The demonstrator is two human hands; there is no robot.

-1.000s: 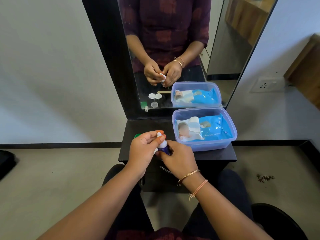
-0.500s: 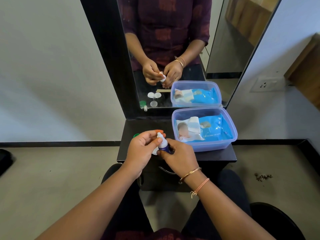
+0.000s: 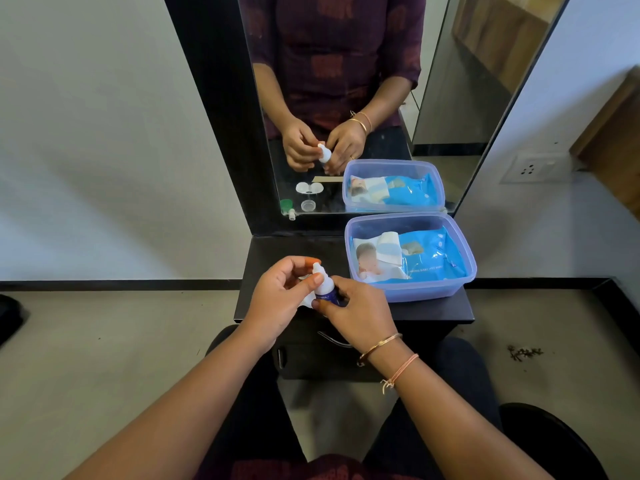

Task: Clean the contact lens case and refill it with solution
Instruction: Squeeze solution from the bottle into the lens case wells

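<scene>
right hand (image 3: 360, 311) grips solution bottle (image 3: 325, 289) by its blue body | left hand (image 3: 277, 296) pinches its white top | bottle upright above black table (image 3: 273, 251) front edge | wipes tub (image 3: 412, 292) at 2 o'clock | mirror (image 3: 346, 81) at 12

Single head-worn wide view, looking forward and down, close over black table (image 3: 433, 311), facing mirror (image 3: 346, 98)

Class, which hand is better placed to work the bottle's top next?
The left hand: its thumb and fingers sit at the top of the bottle, while the right hand grips its blue body below.
</scene>
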